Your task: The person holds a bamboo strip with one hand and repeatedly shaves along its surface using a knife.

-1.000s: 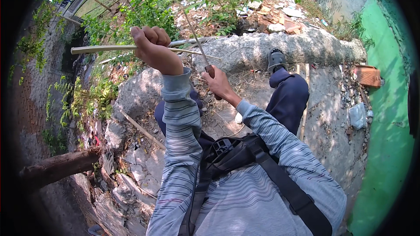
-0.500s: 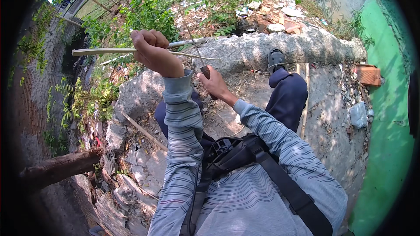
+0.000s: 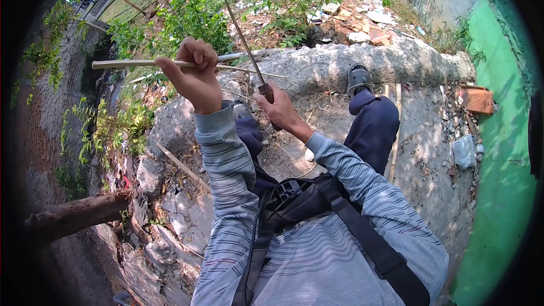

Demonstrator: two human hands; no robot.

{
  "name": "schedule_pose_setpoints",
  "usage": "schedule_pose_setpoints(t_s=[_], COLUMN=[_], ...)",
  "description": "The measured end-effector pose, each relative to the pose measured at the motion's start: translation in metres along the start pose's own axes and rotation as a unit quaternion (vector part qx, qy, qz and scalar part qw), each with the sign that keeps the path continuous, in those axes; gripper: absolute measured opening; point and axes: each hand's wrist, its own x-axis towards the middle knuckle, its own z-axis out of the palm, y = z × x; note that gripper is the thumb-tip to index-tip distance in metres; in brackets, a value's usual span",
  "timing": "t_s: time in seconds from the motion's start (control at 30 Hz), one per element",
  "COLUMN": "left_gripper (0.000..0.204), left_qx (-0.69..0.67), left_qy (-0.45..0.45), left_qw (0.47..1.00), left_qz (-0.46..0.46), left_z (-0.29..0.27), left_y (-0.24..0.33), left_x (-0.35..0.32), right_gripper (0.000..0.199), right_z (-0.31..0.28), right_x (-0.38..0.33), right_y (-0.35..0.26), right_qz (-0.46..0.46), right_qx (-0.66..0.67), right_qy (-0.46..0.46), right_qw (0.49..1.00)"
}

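My left hand (image 3: 198, 82) is raised at the upper left, its fingers curled around a pale bamboo strip (image 3: 127, 63) and its thumb stretched along it. The strip lies roughly level, thicker at its left end and tapering to the right. A long knife (image 3: 242, 37) is in my right hand (image 3: 281, 109), which is closed round its dark brown handle. Its narrow blade points up and away to the left, crossing the strip near the thin end. Whether blade and strip touch, I cannot tell.
Beyond my feet runs a rough concrete ledge (image 3: 317, 68), with leafy plants and litter behind it. Cut sticks lie on the ground, one (image 3: 184, 167) at left and one (image 3: 395, 130) beside my right leg. An orange-brown container (image 3: 476, 100) sits near the green surface (image 3: 496, 153). A log (image 3: 79, 215) juts in at left.
My left hand has turned and shifted slightly left, its thumb now stretched along the bamboo strip. The knife blade has turned and shows broader. My right hand has hardly moved.
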Motion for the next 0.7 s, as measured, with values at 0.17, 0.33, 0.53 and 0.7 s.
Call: schedule_pose_setpoints(t_s=[0.17,0.33,0.53,0.7], left_gripper=[0.079,0.075,0.074,0.072], left_qx=[-0.024,-0.059,-0.066,-0.08], left_qy=[-0.058,-0.065,-0.069,-0.048], left_qw=[0.997,0.996,0.994,0.993], left_qz=[0.043,0.029,0.05,0.072], left_z=[-0.013,-0.019,-0.017,-0.02], left_y=[-0.008,-0.012,-0.018,-0.019], left_x=[-0.011,-0.017,-0.018,-0.018], right_gripper=[0.043,0.042,0.039,0.038], right_z=[-0.002,-0.003,-0.004,-0.003], right_x=[-0.008,-0.008,-0.007,-0.005], right_y=[-0.021,-0.027,-0.016,-0.033], right_qz=[0.057,0.045,0.053,0.044], right_qx=[0.01,0.022,0.023,-0.009], right_qy=[-0.023,-0.033,-0.046,-0.049], right_qw=[0.998,0.998,0.997,0.998])
